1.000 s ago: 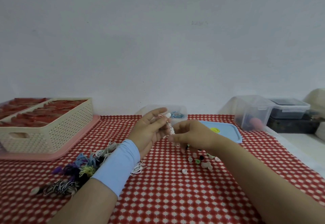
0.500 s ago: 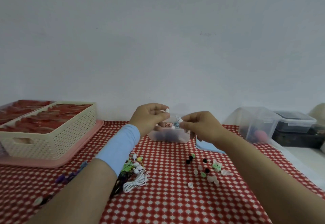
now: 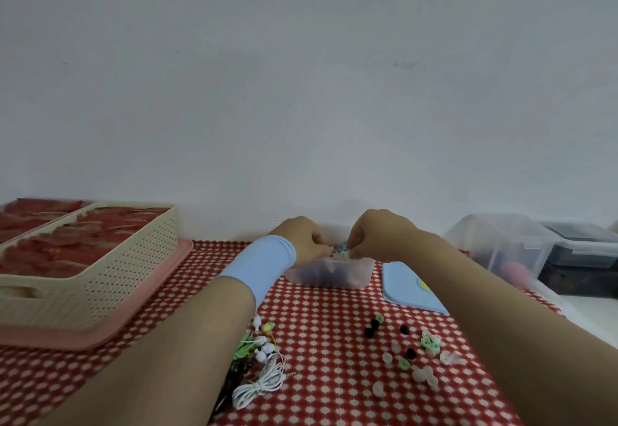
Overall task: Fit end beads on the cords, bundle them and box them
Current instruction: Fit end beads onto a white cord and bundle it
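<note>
the left hand (image 3: 302, 240) and the right hand (image 3: 378, 236) meet just above the small clear plastic box (image 3: 329, 275) at the far side of the red-and-white checked surface (image 3: 317, 325). both grips are narrow, fingers curled, pinching a small bundled cord (image 3: 338, 250) between them; its detail is blurred. loose black, green and clear end beads (image 3: 411, 355) lie nearer, right of a pile of white and green cords (image 3: 261, 368). a light blue lid (image 3: 408, 291) lies just beside the box

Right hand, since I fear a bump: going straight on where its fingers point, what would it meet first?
Likely the clear tub right under the right hand; its fingers curl downward; depth is unclear.
</note>
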`<action>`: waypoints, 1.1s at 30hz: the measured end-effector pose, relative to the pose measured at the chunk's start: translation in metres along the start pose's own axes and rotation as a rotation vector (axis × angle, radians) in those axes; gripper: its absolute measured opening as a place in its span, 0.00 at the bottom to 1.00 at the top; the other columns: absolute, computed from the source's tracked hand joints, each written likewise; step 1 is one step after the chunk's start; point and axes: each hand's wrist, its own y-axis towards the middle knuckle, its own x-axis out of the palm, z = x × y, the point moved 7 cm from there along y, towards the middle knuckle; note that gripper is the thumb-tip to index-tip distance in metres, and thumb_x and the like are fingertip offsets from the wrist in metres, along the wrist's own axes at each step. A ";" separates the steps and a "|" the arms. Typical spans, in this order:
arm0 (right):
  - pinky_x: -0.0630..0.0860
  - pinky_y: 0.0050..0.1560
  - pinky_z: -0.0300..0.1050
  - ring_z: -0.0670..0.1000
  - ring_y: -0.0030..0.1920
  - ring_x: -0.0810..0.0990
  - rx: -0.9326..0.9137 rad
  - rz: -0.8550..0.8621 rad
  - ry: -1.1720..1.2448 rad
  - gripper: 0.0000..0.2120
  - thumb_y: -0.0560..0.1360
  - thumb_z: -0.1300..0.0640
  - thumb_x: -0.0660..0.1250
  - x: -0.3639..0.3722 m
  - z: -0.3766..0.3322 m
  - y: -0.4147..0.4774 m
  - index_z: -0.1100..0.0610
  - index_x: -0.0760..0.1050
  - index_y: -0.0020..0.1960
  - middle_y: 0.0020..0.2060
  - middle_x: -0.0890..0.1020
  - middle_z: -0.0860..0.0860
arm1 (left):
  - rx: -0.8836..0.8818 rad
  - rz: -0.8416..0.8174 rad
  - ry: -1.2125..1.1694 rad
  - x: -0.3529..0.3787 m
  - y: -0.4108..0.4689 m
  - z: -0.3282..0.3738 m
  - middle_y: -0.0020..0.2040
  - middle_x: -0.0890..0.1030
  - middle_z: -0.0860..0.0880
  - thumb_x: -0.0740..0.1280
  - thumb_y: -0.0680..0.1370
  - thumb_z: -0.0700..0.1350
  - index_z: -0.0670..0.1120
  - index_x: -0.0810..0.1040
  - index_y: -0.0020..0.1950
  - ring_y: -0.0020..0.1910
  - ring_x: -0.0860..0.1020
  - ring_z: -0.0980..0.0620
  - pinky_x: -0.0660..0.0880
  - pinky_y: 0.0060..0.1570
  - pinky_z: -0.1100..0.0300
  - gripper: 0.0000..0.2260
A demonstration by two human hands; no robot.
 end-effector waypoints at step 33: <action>0.78 0.57 0.47 0.50 0.51 0.82 -0.356 -0.202 0.219 0.16 0.83 0.56 0.62 0.081 -0.191 -0.057 0.51 0.78 0.69 0.66 0.81 0.50 | -0.352 -0.149 0.193 -0.039 -0.146 -0.129 0.32 0.76 0.50 0.71 0.75 0.55 0.46 0.80 0.33 0.34 0.72 0.50 0.73 0.43 0.56 0.16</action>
